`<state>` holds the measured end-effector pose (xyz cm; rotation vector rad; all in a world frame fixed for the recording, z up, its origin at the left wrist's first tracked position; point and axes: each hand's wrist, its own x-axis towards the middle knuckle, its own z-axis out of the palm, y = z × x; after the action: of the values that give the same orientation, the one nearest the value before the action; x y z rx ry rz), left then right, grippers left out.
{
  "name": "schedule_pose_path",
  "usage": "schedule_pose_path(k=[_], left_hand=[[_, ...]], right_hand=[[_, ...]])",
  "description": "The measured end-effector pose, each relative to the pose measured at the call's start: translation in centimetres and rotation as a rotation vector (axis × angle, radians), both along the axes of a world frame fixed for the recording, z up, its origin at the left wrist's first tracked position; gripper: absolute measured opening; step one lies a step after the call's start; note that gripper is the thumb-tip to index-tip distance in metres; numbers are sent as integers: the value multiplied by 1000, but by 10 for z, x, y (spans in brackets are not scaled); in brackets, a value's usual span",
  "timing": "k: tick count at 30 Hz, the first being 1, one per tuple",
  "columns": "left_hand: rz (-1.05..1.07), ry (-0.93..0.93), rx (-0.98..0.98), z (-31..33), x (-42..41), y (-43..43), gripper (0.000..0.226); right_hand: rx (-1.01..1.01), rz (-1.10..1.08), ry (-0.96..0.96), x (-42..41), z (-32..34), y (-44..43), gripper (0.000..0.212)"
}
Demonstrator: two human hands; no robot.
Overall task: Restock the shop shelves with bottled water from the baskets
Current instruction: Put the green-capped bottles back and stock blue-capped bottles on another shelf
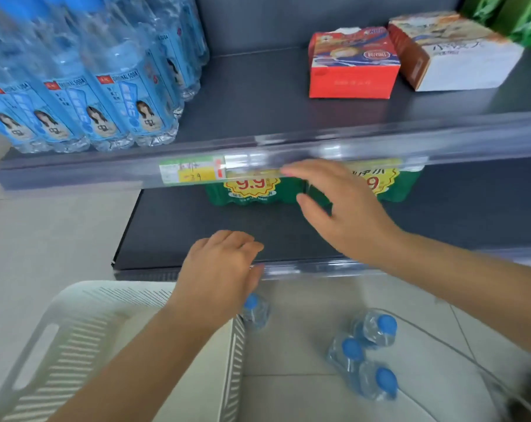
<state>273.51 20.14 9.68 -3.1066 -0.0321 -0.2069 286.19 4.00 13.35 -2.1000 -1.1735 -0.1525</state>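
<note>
Floor (45, 233): pale tiles, running under and in front of the dark grey shelving.
Upper shelf (273, 95): grey, mostly bare in the middle, fronted by a clear plastic rail (380, 144) with a green and yellow price tag (191, 173).
Shelved bottles (112, 95): packed in rows at the left end of the upper shelf, upright, blue labels facing out.
Red box (352, 74): on the upper shelf, right of centre, top torn open.
White and brown box (459, 62): just beside the red box, further right, with green packages (526, 19) behind it in the corner.
Lower shelf (173, 226): dark, bare at the front, with green packs (255, 193) bearing yellow price stickers at the back.
Right hand (340, 208): reaching in under the rail, fingers spread and straight, holding nothing, in front of the green packs.
Left hand (218, 269): over the front edge of the lower shelf, back up, fingers bent downward; palm hidden, so cannot tell whether anything is gripped.
White basket (75, 339): slotted plastic, on the floor at lower left, beneath the left forearm.
Single bottle (256, 312): blue cap, standing just below the left hand, beside the basket's wall.
Loose bottles (370, 351): three with blue caps, close together low on the right; blurred, on the floor or in a clear bin, cannot tell which.
</note>
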Motion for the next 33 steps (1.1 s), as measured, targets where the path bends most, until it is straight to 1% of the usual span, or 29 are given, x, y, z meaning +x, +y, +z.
schedule_pose_path(k=[2,3,4,5,7,9,12,16,19,21,23,25,27,30,33], left_hand=[[45,106,-37,-32,-4,-4,34],[77,160,-58,-45,-5,-6,31],[112,212,-89,-57,-6,-9,27],[142,270,-112,-67,-6,-11,27],[157,346,-82,-89,-5,-14,35],[181,423,-35,-105,0,-18,37],[191,533,71,-125,10,-27,41],[229,679,250,-140,18,-35,43],[296,735,217,-146,22,-36,46],[279,726,173,-148,24,-38,43],[196,687,149,-152,21,-42,42],[149,650,83,-155,17,-47,41],[186,614,-47,-159,15,-49,37],[285,496,-380,-148,15,-47,36],[260,349,-540,-115,15,-45,31]], right_hand=[[-103,19,44,-9,-33,-22,42],[-151,13,58,-9,-51,-34,42],[-202,1,57,-9,-70,-47,41],[-263,-5,27,-9,-88,-60,42],[-420,-29,-16,-7,-124,-87,47],[-561,-47,-1,-7,-151,-109,51],[-708,-31,96,-8,-175,-127,49],[-867,-6,312,-7,-190,-134,54],[-959,21,412,-8,-196,-135,58],[-1019,2,403,-11,-202,-135,55],[-1032,-46,352,-12,-209,-132,43],[-1014,-101,312,-11,-211,-128,32],[-989,-148,306,-10,-204,-125,27],[-960,-186,247,-5,-193,-124,32],[-885,-207,223,-2,-175,-116,33]])
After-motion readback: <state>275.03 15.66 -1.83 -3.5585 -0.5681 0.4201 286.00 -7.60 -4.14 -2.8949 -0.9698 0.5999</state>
